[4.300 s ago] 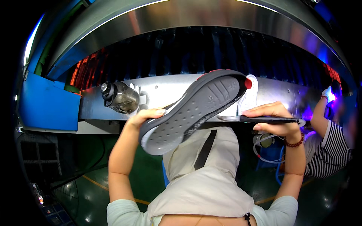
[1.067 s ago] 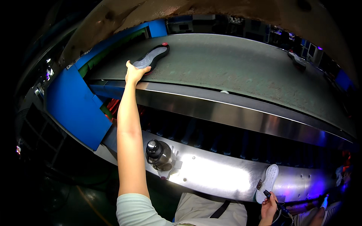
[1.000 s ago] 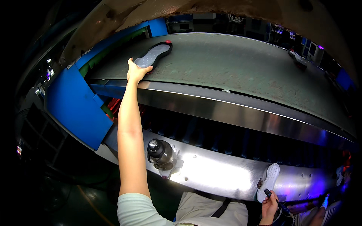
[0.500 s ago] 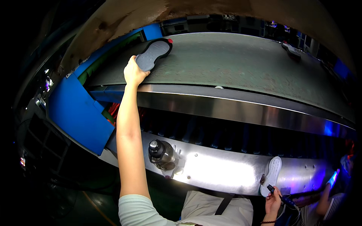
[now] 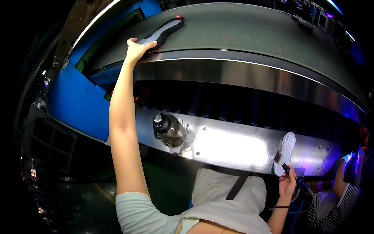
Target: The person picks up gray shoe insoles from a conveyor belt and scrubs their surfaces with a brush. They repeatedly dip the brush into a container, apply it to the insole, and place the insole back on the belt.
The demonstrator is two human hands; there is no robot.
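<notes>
My left hand [image 5: 138, 50], arm stretched far out, has its thumb and fingers round the near end of a shoe sole [image 5: 170, 29] on the dark green belt. This sole is grey inside with a black rim and a red patch at its far tip. Low on the right, my right hand [image 5: 287, 182] is closed on a black pen-like tool [image 5: 286, 168]. The tool's tip is at the lower end of a white shoe sole [image 5: 287, 150] on the metal ledge. A small brown piece [image 5: 277, 156] sits by that sole's left edge.
A clear bottle [image 5: 173, 134] with a black lid stands on the metal ledge [image 5: 230, 146]. The belt [image 5: 233, 31] carries another sole [image 5: 302, 22] at far right. A blue housing [image 5: 76, 101] borders the left. Another person's arm [image 5: 339, 177] is at the right edge.
The view has shifted, so the belt and ledge appear higher. The sole in my left hand has tilted and now shows more of its black side. My right hand still holds the tool.
</notes>
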